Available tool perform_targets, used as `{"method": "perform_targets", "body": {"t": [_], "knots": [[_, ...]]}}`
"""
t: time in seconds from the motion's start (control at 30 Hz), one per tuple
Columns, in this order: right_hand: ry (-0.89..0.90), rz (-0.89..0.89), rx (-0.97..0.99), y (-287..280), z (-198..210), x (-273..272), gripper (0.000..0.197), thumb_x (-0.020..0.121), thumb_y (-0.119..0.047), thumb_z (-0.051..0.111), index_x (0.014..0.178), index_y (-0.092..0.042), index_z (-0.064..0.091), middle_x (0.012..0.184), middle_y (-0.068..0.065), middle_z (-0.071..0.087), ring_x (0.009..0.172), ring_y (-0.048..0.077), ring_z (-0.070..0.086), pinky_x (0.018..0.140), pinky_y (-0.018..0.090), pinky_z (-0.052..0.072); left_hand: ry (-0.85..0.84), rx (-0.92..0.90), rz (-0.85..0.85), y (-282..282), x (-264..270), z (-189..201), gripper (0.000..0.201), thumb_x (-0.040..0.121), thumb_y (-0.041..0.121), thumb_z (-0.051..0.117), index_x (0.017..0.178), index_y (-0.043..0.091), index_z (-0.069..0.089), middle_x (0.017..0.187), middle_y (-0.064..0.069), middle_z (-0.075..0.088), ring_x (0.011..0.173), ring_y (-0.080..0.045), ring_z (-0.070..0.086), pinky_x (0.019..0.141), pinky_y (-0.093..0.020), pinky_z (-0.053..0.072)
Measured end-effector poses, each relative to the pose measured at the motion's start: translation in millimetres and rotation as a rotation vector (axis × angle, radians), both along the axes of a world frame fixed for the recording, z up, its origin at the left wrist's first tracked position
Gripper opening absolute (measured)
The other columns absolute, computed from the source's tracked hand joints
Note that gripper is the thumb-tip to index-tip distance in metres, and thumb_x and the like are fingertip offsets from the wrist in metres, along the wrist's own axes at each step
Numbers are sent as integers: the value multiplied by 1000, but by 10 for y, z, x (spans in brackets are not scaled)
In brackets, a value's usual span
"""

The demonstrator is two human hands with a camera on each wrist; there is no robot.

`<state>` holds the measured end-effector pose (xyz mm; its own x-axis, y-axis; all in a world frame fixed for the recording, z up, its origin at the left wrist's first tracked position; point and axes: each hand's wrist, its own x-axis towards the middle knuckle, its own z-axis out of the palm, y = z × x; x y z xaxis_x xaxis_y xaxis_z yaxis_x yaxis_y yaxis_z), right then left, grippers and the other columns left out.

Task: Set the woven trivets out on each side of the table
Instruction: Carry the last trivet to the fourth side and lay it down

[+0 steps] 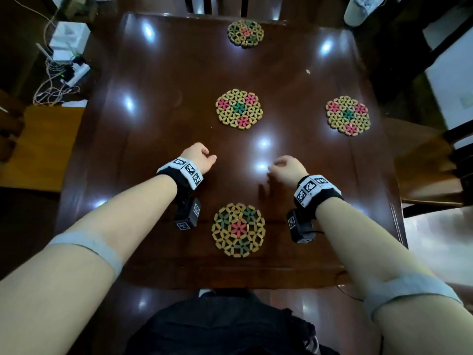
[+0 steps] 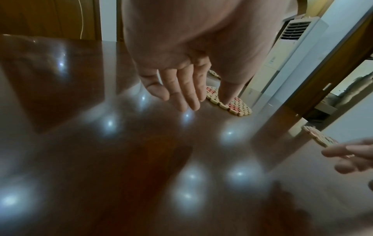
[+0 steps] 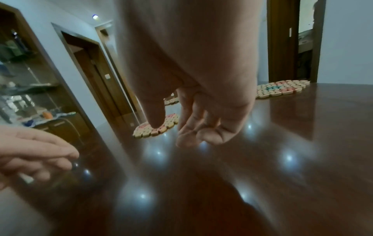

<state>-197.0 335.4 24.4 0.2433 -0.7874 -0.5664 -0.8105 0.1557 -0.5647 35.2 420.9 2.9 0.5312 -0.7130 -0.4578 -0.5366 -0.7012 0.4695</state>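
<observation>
Both hands' fingers hang loose, holding nothing. Centre-frame trivet (image 1: 239, 109) looks light, stiff, beaded; pinch its rim.

Four woven trivets lay flat on the glossy dark desk (image 1: 163, 103).

The near trivet (image 1: 238, 229), round, tan with a pink flower centre ringed by green flowers, sat by the near edge. The centre trivet (image 1: 239, 109), tan with a green middle and three pink flowers, lay mid-desk. The right trivet (image 1: 347, 115), of the same pattern, lay close to the right edge. The far trivet (image 1: 245, 33), green and tan with a pink centre, rested at the far edge. All four lay well apart, none overlapping.
</observation>
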Motion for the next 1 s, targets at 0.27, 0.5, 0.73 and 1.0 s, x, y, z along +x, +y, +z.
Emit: {"method": "perform_targets", "body": {"t": [0.27,0.5,0.73,1.0], "knots": [[-188,-160,86,-1042,-98,592,65,85,-27,57,144,-9,36,131,12,54,120,25,54,111,41,39,52,-158,191,-1012,308,-31,57,88,38,60,134,8,47,136,-7,56,124,-24,54,103,-33,40],[-293,-172,157,-1330,-240,894,61,95,-18,53,149,-7,26,153,11,37,139,23,39,112,28,29,362,-137,391,-1422,461,-205,79,87,38,61,148,6,22,133,-8,56,113,-23,62,93,-37,52],[-344,-230,214,-1471,-611,1088,29,69,-26,54,94,-14,59,82,7,61,78,24,60,71,41,50,343,-80,398,-1497,493,-222,55,87,44,60,129,9,56,69,2,58,65,-17,57,54,-25,42],[-261,-249,216,-1136,-456,978,27,88,-7,51,62,-13,48,58,2,35,53,15,30,46,24,25,250,10,176,-1199,284,-157,36,88,41,59,76,8,59,69,-3,54,76,-21,54,61,-27,39]]}}
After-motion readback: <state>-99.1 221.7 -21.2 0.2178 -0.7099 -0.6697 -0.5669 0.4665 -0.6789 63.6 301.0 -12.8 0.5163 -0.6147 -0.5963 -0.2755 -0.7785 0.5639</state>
